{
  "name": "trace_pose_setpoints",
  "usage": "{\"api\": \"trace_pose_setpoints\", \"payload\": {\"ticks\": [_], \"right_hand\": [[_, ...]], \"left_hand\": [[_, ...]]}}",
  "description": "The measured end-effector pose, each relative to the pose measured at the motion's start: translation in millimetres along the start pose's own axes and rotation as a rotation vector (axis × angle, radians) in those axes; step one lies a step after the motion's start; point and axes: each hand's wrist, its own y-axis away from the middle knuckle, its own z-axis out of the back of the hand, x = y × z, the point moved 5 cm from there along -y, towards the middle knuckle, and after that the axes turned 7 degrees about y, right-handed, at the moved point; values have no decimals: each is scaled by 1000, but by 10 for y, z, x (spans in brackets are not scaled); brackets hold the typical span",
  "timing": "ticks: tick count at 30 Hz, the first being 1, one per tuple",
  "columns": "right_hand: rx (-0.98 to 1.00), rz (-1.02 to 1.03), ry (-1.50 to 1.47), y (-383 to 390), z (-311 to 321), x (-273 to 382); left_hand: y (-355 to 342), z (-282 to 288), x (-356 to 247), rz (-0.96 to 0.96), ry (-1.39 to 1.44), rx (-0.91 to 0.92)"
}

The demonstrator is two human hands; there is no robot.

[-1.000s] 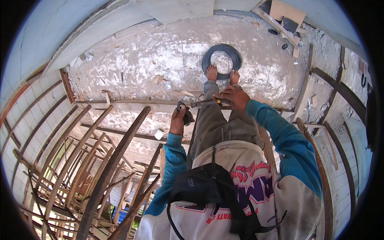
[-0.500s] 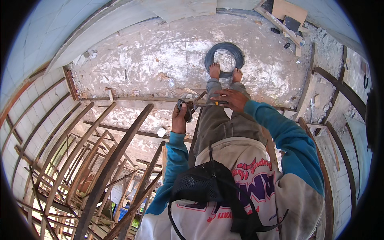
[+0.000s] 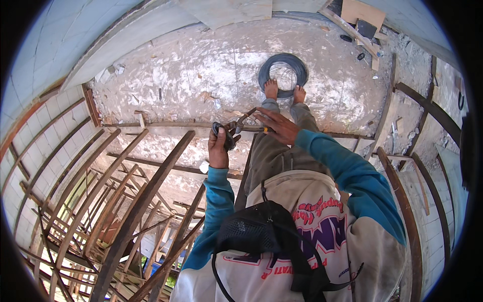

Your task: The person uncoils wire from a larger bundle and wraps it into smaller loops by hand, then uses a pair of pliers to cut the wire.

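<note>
My left hand (image 3: 219, 150) is closed around a small dark looped bundle (image 3: 228, 136), which looks like coiled wire. Just right of it, my right hand (image 3: 279, 126) grips a pair of pincers (image 3: 243, 123) by the handles. The handles are spread apart, and one has a yellow-orange section near my fingers. The pincers' jaws sit close against the bundle; whether they bite on anything is too small to tell. Beyond my hands, a large coil of grey wire (image 3: 303, 70) lies on the floor around my bare feet (image 3: 271, 88).
Dark wooden beams (image 3: 146, 201) run below left, with gaps and more timber framing underneath. A plank (image 3: 176, 124) crosses in front of me. Wood scraps and boards (image 3: 363, 20) lie at the far right on the rough concrete floor (image 3: 196, 65). A black bag (image 3: 251, 229) hangs at my chest.
Both hands have moved a little to the left. The pincers' handles now stand wider apart, with one swung up and away.
</note>
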Motion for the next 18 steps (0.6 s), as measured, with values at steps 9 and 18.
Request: {"api": "trace_pose_setpoints", "payload": {"ticks": [9, 18], "right_hand": [[5, 10, -114, -126, -252, -51], [-20, -166, -266, -117, -151, -49]], "left_hand": [[135, -197, -133, -16, -144, 21], [239, -153, -13, 85, -31, 31]]}}
